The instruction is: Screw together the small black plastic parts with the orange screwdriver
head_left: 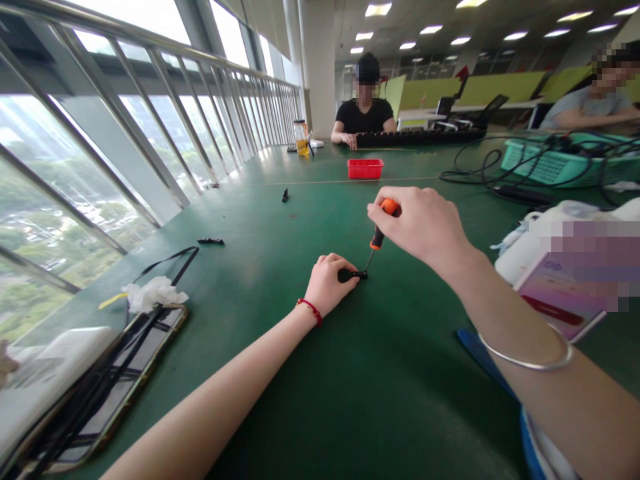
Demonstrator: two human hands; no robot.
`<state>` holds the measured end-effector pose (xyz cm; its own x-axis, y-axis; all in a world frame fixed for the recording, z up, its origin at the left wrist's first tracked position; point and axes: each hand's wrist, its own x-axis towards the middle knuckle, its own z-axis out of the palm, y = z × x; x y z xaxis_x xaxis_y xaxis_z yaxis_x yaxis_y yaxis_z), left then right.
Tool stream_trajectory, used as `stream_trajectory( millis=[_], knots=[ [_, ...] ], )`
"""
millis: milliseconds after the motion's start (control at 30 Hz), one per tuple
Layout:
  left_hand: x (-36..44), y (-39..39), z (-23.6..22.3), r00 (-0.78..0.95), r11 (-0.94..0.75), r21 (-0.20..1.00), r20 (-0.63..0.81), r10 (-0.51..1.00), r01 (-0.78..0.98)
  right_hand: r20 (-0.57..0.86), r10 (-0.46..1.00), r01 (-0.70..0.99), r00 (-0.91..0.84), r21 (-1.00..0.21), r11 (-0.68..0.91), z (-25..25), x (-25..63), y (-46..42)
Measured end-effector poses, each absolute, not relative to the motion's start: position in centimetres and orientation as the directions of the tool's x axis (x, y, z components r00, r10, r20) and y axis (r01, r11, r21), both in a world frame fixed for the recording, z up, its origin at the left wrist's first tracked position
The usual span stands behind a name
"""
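My left hand (330,283) rests on the green table and pinches a small black part (351,275) with a rounded end; I cannot make out its exact kind. My right hand (420,217) is wrapped round the orange and black handle of a screwdriver (378,237). The screwdriver stands tilted, and its metal shaft runs down to the far right end of the black part. Its tip appears to meet the part there. Two other small black pieces lie apart on the table, one piece (211,241) at the left and one piece (285,195) farther back.
A red tray (365,169) sits at mid-table, and a teal basket (555,163) with black cables stands at the right. Nearer are a pinkish box (560,293) and, at left, a flat framed object (145,360) with black straps. A person (365,117) sits opposite; a railing runs left.
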<state>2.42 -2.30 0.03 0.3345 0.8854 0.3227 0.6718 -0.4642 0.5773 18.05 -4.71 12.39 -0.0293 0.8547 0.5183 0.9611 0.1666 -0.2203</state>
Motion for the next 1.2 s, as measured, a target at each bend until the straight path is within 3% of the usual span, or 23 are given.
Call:
stream_trajectory(
  millis=[600,1200],
  knots=[
    [2.44,-2.29,0.13,0.334,-0.459,0.580,0.315,0.888,0.673,0.508,0.860,0.950,-0.040,-0.248,0.191,12.30,18.26,-4.49],
    [2.40,-2.22,-0.02,0.333,-0.459,0.587,0.315,0.888,0.667,0.484,0.874,0.963,0.033,-0.250,0.103,12.34,18.20,-4.46]
  ],
)
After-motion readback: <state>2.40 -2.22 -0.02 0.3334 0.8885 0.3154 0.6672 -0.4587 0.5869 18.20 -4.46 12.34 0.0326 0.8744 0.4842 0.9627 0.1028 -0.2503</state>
